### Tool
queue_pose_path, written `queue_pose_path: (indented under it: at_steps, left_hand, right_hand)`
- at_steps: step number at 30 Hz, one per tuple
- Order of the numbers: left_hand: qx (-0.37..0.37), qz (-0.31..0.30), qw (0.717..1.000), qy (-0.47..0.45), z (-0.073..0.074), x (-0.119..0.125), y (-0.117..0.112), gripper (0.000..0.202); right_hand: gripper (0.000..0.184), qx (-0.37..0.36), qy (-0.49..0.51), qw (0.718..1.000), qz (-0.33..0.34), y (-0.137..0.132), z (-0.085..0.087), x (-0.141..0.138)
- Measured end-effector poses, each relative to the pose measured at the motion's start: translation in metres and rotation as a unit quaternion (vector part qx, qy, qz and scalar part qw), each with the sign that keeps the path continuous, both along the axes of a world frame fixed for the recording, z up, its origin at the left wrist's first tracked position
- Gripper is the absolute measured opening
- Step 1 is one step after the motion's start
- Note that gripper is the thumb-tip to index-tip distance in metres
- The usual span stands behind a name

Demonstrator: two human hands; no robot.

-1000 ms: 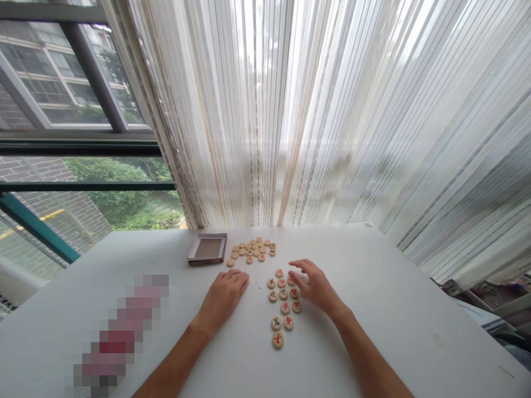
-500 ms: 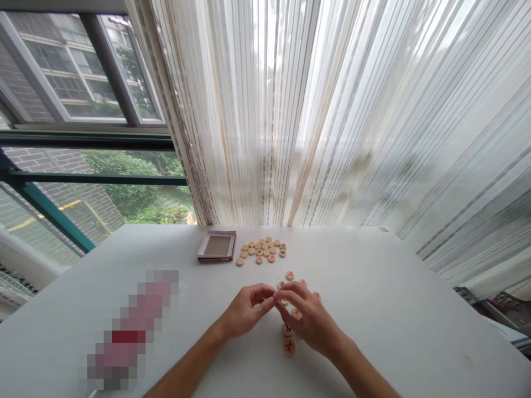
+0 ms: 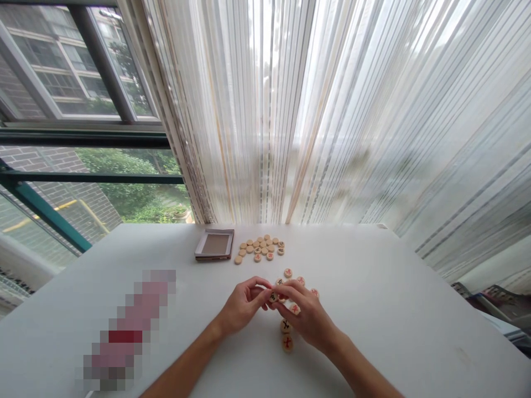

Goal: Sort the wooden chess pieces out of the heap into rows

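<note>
Round wooden chess pieces with red or black characters lie on a white table [image 3: 394, 309]. My left hand [image 3: 244, 304] and my right hand [image 3: 305, 315] meet over the near group of pieces [image 3: 287, 334], fingertips pinched together on one piece [image 3: 273, 297] with a black mark. A few pieces of this group show beyond my fingers, and two lie just in front of my right hand. A second cluster of pieces [image 3: 261, 249] lies farther back, next to a small flat box [image 3: 214, 245].
A striped sheer curtain [image 3: 332, 110] hangs along the table's far edge, with a window [image 3: 74, 138] at the left. A blurred pink and red patch [image 3: 124, 326] covers the table's near left. Dark objects [image 3: 493, 293] sit beyond the right edge.
My left hand lay flat beside the pieces and my right hand hovered open over them; both have since come together and pinched one piece. The camera has shifted slightly.
</note>
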State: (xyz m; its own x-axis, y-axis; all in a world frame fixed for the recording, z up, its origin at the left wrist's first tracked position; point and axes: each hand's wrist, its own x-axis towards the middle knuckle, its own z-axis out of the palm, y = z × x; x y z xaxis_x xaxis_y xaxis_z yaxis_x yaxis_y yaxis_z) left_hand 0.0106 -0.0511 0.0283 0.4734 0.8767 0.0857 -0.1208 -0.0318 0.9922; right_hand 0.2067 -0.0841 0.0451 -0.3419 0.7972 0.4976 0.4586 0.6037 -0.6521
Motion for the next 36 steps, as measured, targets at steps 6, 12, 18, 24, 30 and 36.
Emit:
queue_pose_path:
  at_steps: [6, 12, 18, 24, 30, 36]
  left_hand:
    - [-0.016, 0.004, 1.0, -0.021, -0.002, 0.001, 0.0, 0.031]
    - [-0.01, 0.064, 0.998, -0.021, -0.008, 0.001, 0.003, 0.044]
    - [-0.021, 0.145, 0.989, -0.017, -0.011, -0.004, 0.012, 0.031]
    - [-0.002, 0.167, 0.986, -0.002, -0.007, -0.001, 0.009, 0.03]
    - [-0.029, 0.11, 0.993, -0.028, -0.001, 0.005, 0.0, 0.035]
    - [-0.049, 0.061, 0.996, -0.042, 0.001, 0.005, -0.004, 0.043]
  right_hand:
    - [0.031, 0.001, 0.021, 0.999, 0.027, 0.003, 0.001, 0.003]
    - [0.021, -0.011, 0.078, 0.996, -0.04, 0.008, 0.011, 0.014]
    - [0.019, -0.008, 0.153, 0.972, -0.178, 0.02, 0.012, 0.036]
    - [0.017, 0.009, 0.096, 0.986, -0.133, 0.016, 0.009, 0.024]
    - [0.018, 0.035, 0.049, 0.996, -0.073, 0.012, 0.014, 0.022]
    - [0.021, 0.003, 0.041, 0.998, -0.044, 0.012, 0.016, 0.023]
